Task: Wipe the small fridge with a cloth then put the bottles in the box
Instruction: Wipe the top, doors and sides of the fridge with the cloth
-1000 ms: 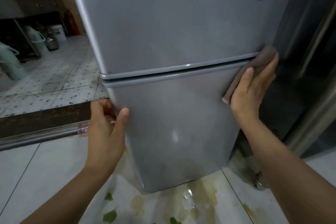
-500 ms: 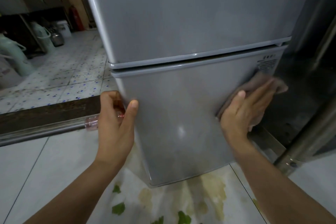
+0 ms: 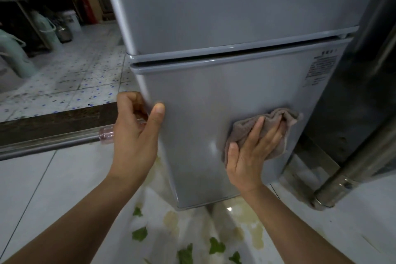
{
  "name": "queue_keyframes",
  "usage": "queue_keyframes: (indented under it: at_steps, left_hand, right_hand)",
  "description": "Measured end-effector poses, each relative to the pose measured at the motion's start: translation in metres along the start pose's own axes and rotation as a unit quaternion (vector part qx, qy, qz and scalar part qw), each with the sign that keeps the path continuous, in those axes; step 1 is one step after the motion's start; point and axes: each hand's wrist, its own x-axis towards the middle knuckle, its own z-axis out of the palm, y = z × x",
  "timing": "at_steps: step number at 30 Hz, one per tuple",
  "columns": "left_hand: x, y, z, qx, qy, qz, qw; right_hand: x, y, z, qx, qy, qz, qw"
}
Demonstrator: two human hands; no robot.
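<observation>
The small grey two-door fridge (image 3: 214,17) fills the upper middle of the view. My right hand (image 3: 252,152) presses a bunched brown-grey cloth (image 3: 276,120) flat against the lower door (image 3: 192,96), right of its middle, fingers spread over the cloth. My left hand (image 3: 135,135) sits at the lower door's left edge, thumb on the door's front. Its fingers curl round a clear pinkish bottle (image 3: 106,135), whose end sticks out to the left. Most of the bottle is hidden by the hand. No box is in view.
A steel cabinet (image 3: 364,92) with a round leg stands close on the fridge's right. The white tile floor (image 3: 53,188) in front holds yellowish stains and green leaf scraps (image 3: 140,233). A dark metal threshold (image 3: 53,126) runs left; buckets and pots (image 3: 62,30) stand beyond.
My right hand has carried the cloth from the door seam at the right edge down and leftward across the lower door. My left hand has stayed at the left edge.
</observation>
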Motion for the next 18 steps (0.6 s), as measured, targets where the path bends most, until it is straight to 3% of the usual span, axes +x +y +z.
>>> queue_keyframes:
  at_steps: [4, 7, 13, 18]
  left_hand:
    - [-0.005, -0.004, -0.007, -0.022, -0.026, -0.008, 0.999]
    - [-0.011, -0.012, -0.007, -0.015, -0.040, -0.026, 0.999]
    - [-0.013, -0.010, -0.011, -0.009, -0.052, -0.072, 0.996]
    - [-0.009, -0.002, -0.030, -0.022, -0.108, -0.077, 0.991]
  right_hand:
    - [0.063, -0.021, -0.011, 0.000, 0.068, -0.087, 0.994]
    - [0.085, -0.036, -0.010, -0.022, 0.106, -0.083, 0.991]
    - [0.020, -0.026, -0.006, -0.095, -0.052, -0.232, 0.967]
    - [0.047, -0.020, -0.019, -0.108, -0.018, -0.347, 0.931]
